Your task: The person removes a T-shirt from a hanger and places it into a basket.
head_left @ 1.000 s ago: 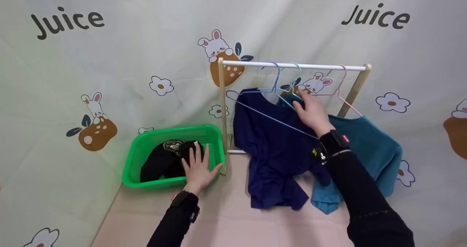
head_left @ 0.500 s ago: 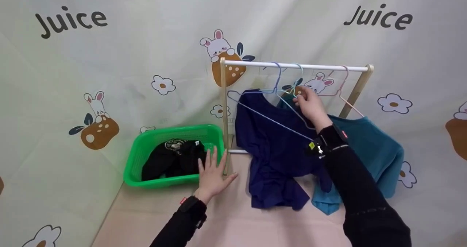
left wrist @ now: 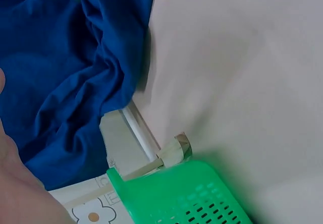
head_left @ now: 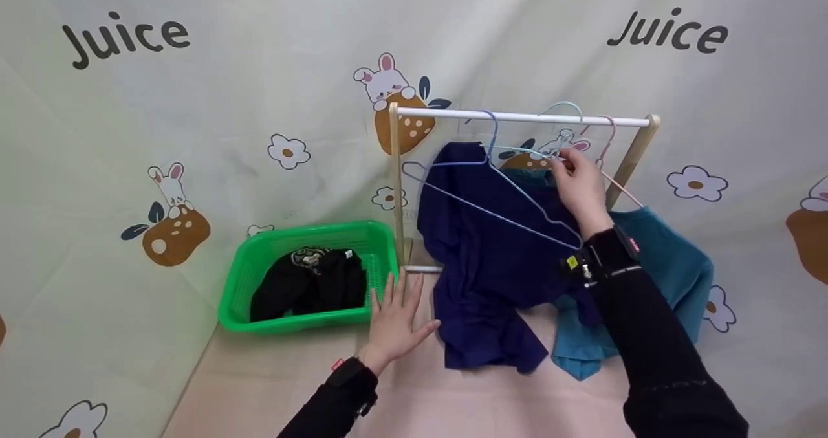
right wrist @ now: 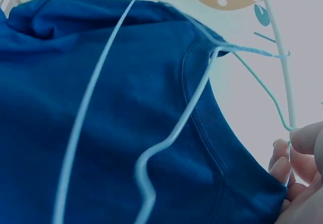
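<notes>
My right hand (head_left: pixel 580 189) pinches a mint wire hanger (right wrist: pixel 262 85) just below its hook. A navy long-sleeved shirt (head_left: pixel 511 244) hangs from this hanger. The mint hook arches above the white rail; whether it touches cannot be told. In front of the shirt, a bare blue-purple hanger (head_left: pixel 488 160) hangs from the rail. My left hand (head_left: pixel 396 325) has spread, straight fingers and is nearest to the green basket (head_left: pixel 226 295). Black clothing (head_left: pixel 310 289) lies in that basket. Only part of the left hand shows in the left wrist view.
The small wooden rack (head_left: pixel 631 156) with its white rail (head_left: pixel 440 112) stands against a printed cloth backdrop (head_left: pixel 259 69). On the right, a teal shirt (head_left: pixel 673 257) hangs from a pink hanger (head_left: pixel 610 142). Pinkish cloth covers the table (head_left: pixel 485 405).
My right hand has taken hold of the mint hanger and moved it right along the rail, its hook rising, the navy shirt with it. My left hand has moved right, away from the basket.
</notes>
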Demonstrator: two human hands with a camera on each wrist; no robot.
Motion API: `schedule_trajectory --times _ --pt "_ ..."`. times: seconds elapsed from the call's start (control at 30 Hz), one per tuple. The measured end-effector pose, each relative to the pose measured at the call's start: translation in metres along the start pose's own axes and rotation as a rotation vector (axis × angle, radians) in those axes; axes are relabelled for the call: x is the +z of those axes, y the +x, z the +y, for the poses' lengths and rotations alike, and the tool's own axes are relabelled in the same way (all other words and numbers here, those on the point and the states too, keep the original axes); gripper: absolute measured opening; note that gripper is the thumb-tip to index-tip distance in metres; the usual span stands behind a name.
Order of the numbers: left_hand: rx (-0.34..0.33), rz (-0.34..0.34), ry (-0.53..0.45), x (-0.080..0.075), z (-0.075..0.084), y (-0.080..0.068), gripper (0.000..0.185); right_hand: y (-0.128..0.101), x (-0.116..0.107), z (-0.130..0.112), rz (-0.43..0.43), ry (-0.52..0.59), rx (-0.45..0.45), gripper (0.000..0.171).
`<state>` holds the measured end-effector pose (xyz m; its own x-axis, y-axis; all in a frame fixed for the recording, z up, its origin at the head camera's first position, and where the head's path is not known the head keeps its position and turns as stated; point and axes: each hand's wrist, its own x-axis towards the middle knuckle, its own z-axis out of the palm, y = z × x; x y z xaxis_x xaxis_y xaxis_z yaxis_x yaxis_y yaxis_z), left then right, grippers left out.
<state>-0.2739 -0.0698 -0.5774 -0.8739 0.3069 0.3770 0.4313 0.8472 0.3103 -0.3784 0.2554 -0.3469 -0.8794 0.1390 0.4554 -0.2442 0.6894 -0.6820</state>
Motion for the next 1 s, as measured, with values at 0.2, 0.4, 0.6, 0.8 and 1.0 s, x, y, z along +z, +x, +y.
schedule_trajectory --times 0.2,0.4,0.6,0.8,1.0 --pt "0.016 0.033 -0.010 0.007 -0.002 -0.005 0.088 -0.014 -0.002 0.024 0.063 -0.080 -0.064 0.021" --pt "0.024 0.057 -0.005 0.011 -0.004 -0.009 0.090 -0.032 -0.009 0.047 0.076 -0.102 -0.041 0.024" --pt "0.030 0.084 -0.015 0.017 -0.006 -0.013 0.089 -0.052 -0.013 0.067 0.066 -0.082 0.006 0.026" --pt "0.015 0.083 -0.020 0.023 -0.008 -0.018 0.090 -0.071 -0.010 0.085 0.070 -0.046 0.039 0.028" --pt "-0.009 0.068 -0.014 0.028 -0.009 -0.020 0.089 -0.089 -0.004 0.101 0.088 -0.037 0.078 0.028"
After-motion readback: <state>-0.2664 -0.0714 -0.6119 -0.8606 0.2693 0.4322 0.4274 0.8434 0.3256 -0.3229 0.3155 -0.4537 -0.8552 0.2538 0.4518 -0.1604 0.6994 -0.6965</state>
